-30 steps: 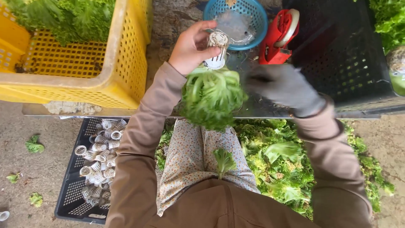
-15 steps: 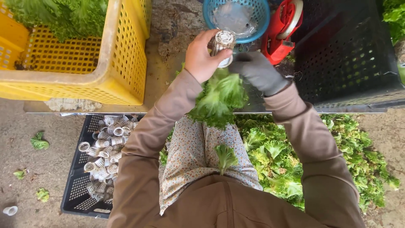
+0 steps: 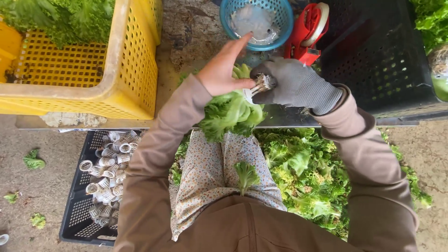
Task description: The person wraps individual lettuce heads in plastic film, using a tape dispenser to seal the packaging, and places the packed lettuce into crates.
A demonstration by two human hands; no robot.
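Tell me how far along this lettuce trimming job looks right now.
Partly done: a black crate holds many white net cups, and loose leaves lie heaped below. In hand: the left hand and gloved right hand grip one lettuce head at its root end. Left: lettuce fills the yellow crate.

We've got a lettuce head [image 3: 231,112] between both hands: bare left hand [image 3: 224,70] on the leaves, gloved right hand [image 3: 291,86] pinching the rooty white net cup [image 3: 262,85] at its base. Far side: blue basket [image 3: 256,21], red tape dispenser [image 3: 308,30], yellow crate [image 3: 116,88] left. Near left, black crate of cups [image 3: 81,210]; leaf trimmings [image 3: 308,177] piled right.
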